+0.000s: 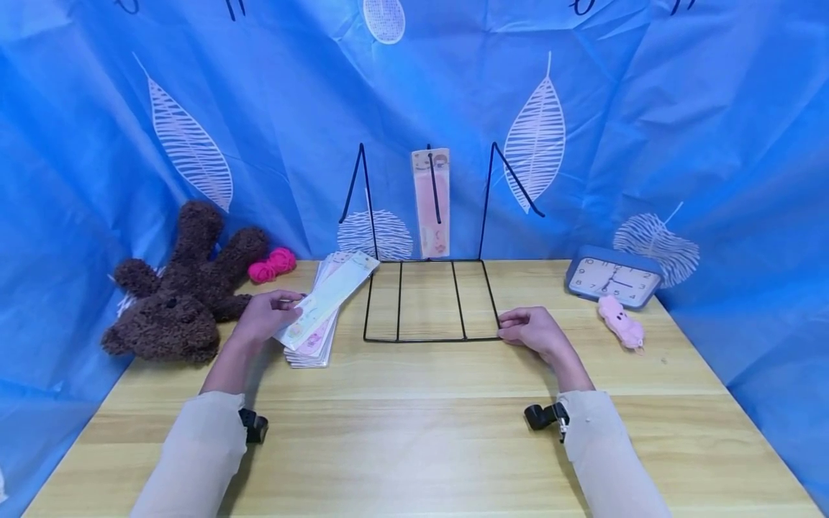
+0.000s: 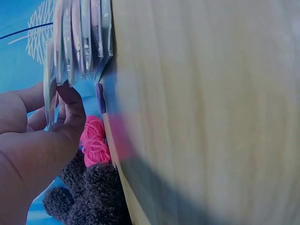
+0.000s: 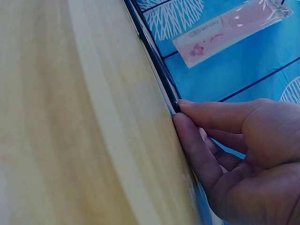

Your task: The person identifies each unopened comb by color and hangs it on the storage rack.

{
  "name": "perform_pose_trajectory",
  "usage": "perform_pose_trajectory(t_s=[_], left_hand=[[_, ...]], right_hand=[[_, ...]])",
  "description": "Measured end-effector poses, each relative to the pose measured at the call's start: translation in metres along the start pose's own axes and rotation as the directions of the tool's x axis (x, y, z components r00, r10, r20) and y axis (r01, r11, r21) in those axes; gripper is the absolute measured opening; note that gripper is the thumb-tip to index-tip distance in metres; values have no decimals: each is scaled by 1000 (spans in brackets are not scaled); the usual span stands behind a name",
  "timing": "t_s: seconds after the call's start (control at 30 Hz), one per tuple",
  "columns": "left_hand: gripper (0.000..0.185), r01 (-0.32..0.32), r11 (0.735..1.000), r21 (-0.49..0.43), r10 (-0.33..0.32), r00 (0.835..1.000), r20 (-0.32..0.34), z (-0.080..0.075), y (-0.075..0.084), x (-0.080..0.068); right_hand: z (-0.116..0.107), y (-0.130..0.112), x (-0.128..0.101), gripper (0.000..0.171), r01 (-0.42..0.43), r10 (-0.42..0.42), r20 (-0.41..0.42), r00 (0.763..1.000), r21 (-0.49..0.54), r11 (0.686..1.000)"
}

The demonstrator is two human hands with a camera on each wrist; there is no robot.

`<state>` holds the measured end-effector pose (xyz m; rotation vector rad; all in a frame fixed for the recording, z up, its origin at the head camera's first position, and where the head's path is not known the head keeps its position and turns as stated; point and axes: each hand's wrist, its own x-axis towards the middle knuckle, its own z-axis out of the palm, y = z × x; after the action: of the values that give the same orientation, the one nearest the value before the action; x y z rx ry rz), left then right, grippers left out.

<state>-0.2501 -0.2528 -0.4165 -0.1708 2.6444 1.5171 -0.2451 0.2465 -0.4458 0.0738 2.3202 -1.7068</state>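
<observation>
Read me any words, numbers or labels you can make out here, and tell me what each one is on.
Blue clock: dial numerals; "9", "1" and "2" can be made out, the rest are too small to be sure of.
Pink packet hanging on the wire rack: a short line of print, too blurred to read.
Packet the left hand holds: only pictures show, no legible text.
Nothing else carries writing.

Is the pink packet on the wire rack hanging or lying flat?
Hanging: the pink packet is upright on the middle hook of the wire rack, above the table.

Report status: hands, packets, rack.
Left hand pinches top packet off the stack. Right hand holds wire rack corner. One packet hung.
</observation>
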Motion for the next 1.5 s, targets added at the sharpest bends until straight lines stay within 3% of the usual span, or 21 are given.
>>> perform_pose_trajectory(t_s=[0.2,0.43,0.6,0.77,0.93,1.03,1.27,1.43,1.5], left_hand=[[38,-58,996,-74,55,998,-39,-5,-1,-2],[36,-149,978,-149,147,989,-25,-11,0,-5],[34,-217,946,-242,216,976,-29,-16,0,-8],[12,-270,854,-446,284,958,-37,-21,0,-12],[16,-296,732,-614,357,934,-25,-25,1,-17],[18,-314,677,-666,402,915,-23,-30,1,-19],[32,-371,605,-705,490,871,-37,-35,1,-20],[40,-391,518,-761,538,840,-65,-35,0,-20],[41,-396,495,-774,552,831,-72,-36,-1,-21]], right_hand=[[-1,0,-1,44,11,-11,0,1000,-23,1000],[-1,1,-1,45,14,-14,-3,1000,-31,999],[-1,1,-1,43,11,-11,-7,1000,-27,1000],[-1,0,-2,43,17,-18,-8,1000,-32,999],[-1,0,-1,43,10,-11,-13,1000,-30,999],[-1,1,-1,43,9,-9,-15,1000,-32,999],[-1,1,-1,43,7,-8,-16,1000,-24,1000],[-1,1,-1,43,9,-9,-11,1000,-18,1000],[-1,1,-1,43,9,-9,-6,1000,-15,1000]])
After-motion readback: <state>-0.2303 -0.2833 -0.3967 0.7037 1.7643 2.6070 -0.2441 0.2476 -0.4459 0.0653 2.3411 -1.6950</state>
